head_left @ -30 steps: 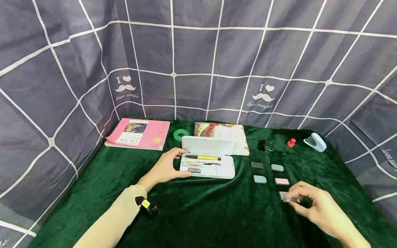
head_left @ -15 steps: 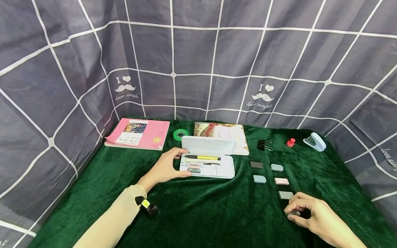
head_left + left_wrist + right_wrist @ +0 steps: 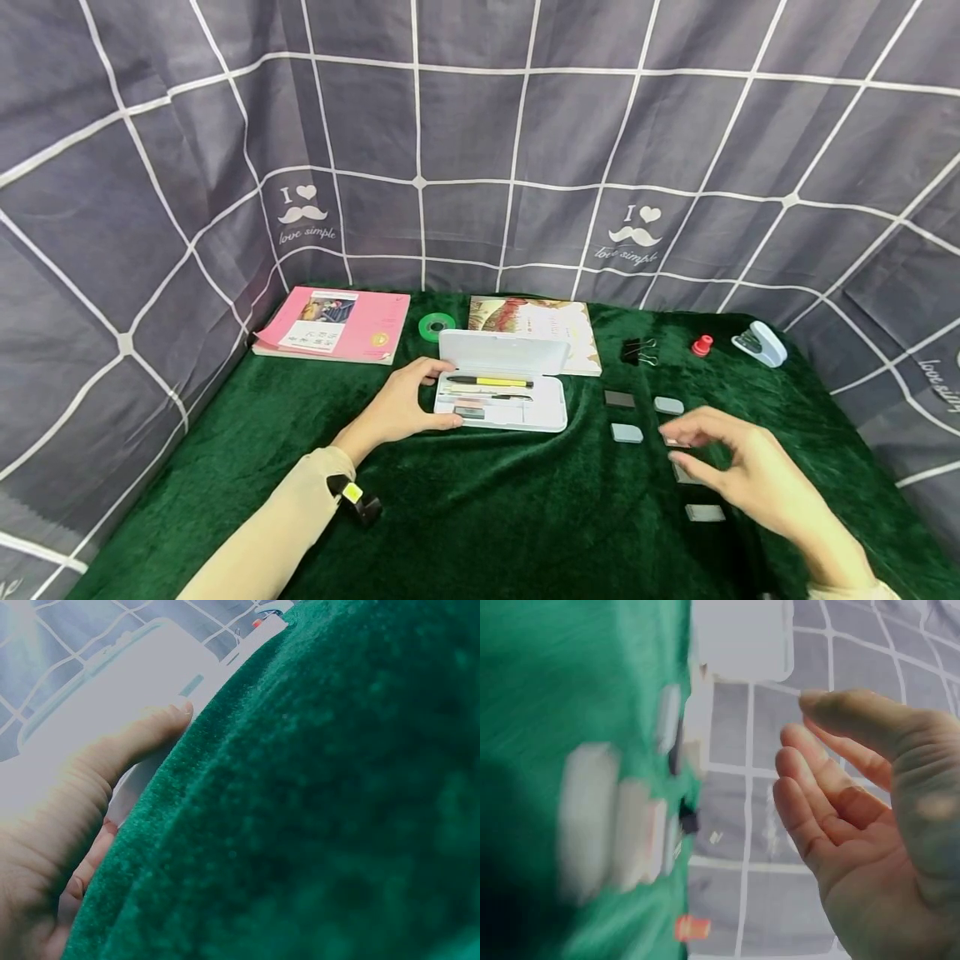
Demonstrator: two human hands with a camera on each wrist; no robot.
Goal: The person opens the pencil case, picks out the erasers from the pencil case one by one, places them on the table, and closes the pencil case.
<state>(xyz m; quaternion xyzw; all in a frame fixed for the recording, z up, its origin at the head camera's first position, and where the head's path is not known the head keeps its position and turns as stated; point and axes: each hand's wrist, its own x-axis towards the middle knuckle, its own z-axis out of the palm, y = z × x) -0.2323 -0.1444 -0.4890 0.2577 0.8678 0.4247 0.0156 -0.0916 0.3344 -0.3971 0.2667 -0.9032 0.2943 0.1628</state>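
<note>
My left hand (image 3: 401, 404) grips the left end of an open white pencil case (image 3: 552, 406), thumb on its front edge and fingers behind. Inside lie a yellow-and-black pen (image 3: 498, 382), slimmer pens and small eraser-like blocks (image 3: 470, 412). My right hand (image 3: 746, 458) hovers over the eraser-like blocks at the right, thumb and fingers apart, nothing between them. A grey block (image 3: 705, 512) lies nearest the front. Behind it another grey block (image 3: 684, 475) and a pink one (image 3: 678, 442) are partly hidden by the hand. Farther back are light blue blocks (image 3: 627, 432) and a dark grey one (image 3: 620, 399).
At the back left lies a pink book (image 3: 390, 312), beside a green tape roll (image 3: 429, 327). A patterned book (image 3: 585, 333) is behind the case. A black binder clip (image 3: 633, 352), a red stamp-like piece (image 3: 702, 346) and a pale blue stapler (image 3: 768, 346) stand back right.
My right hand shifts the front grey block toward me from beside the other grey one, lets it go, then rises away toward the back. My left hand stays on the pencil case.
</note>
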